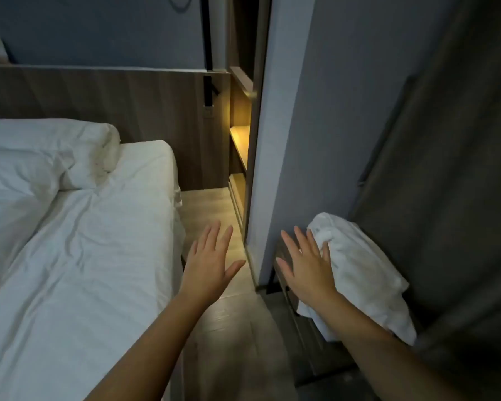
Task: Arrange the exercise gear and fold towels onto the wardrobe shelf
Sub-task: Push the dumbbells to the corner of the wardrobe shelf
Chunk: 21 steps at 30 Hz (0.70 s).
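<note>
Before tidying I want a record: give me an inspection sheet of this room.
Surface: lit wardrobe shelf, only a sliver in view.
Job's things: white towel, crumpled, beside the dark curtain; exercise gear, nothing seen.
Clutter: nothing seen.
Hands: left hand open above the floor; right hand open, fingers against the towel.
Cables: dark loop on the wall, possibly a cable.
Surroundings: bed with pillow.

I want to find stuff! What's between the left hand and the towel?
Between left hand and towel: the wall corner and the right hand, in the head view.
</note>
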Each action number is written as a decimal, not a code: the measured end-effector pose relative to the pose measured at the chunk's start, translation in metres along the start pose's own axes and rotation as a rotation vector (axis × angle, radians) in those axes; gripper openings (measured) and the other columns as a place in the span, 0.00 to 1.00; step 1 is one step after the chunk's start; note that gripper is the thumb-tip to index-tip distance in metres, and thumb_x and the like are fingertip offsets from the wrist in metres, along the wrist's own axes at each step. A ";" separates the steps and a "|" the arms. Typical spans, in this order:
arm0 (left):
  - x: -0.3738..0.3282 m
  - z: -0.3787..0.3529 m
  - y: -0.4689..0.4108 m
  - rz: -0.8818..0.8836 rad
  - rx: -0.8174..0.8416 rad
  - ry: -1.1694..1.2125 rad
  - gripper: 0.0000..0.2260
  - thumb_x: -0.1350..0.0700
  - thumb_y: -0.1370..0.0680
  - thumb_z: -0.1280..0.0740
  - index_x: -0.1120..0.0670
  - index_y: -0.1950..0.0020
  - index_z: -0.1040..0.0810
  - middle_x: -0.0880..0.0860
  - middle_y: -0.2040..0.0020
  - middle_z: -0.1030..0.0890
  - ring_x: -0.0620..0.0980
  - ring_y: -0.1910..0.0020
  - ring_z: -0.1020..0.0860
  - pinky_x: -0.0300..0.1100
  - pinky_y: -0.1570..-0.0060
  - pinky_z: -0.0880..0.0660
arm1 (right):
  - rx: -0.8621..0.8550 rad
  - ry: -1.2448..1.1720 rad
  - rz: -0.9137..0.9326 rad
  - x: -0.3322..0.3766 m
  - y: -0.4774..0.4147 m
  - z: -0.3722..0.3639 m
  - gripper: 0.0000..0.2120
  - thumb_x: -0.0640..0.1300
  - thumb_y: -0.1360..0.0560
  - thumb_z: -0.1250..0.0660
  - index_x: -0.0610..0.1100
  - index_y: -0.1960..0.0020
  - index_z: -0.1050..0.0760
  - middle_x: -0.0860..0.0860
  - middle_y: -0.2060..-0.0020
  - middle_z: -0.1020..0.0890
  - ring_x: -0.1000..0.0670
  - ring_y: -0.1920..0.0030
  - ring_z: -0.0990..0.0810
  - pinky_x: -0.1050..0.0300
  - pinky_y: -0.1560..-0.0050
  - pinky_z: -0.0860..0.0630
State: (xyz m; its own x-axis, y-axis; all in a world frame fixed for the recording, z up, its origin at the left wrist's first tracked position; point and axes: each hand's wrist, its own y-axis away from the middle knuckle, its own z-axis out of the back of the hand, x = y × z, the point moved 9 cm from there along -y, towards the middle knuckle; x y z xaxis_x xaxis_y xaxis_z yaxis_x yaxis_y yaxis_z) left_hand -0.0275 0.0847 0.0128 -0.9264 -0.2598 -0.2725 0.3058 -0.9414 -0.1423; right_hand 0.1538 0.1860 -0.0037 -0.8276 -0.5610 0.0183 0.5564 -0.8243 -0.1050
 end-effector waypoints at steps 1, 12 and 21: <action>0.005 0.001 -0.009 -0.016 0.009 -0.009 0.35 0.32 0.22 0.51 0.46 0.20 0.54 0.51 0.19 0.54 0.52 0.21 0.55 0.53 0.24 0.47 | -0.005 0.009 0.005 0.005 -0.011 0.002 0.31 0.64 0.20 0.53 0.56 0.21 0.55 0.50 0.21 0.50 0.43 0.21 0.53 0.38 0.26 0.55; 0.082 0.003 -0.108 0.027 -0.035 -0.184 0.35 0.32 0.24 0.66 0.46 0.20 0.59 0.52 0.20 0.61 0.55 0.22 0.62 0.62 0.25 0.57 | 0.020 0.077 -0.039 0.052 -0.132 -0.014 0.32 0.64 0.20 0.54 0.56 0.21 0.58 0.47 0.20 0.55 0.40 0.22 0.58 0.30 0.27 0.55; 0.140 -0.044 -0.223 0.080 -0.005 -0.166 0.34 0.32 0.22 0.59 0.47 0.20 0.54 0.53 0.20 0.58 0.55 0.21 0.60 0.60 0.26 0.59 | 0.131 -0.035 0.014 0.064 -0.253 -0.067 0.31 0.62 0.19 0.53 0.55 0.21 0.59 0.48 0.21 0.58 0.42 0.22 0.61 0.35 0.25 0.58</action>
State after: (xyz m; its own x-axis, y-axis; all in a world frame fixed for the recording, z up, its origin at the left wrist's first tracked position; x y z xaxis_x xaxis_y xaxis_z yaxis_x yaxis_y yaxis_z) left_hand -0.2158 0.2678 -0.0357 -0.9223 -0.3664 -0.1226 0.3810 -0.9151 -0.1317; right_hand -0.0448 0.3634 -0.0425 -0.8181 -0.5726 0.0530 0.5743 -0.8182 0.0257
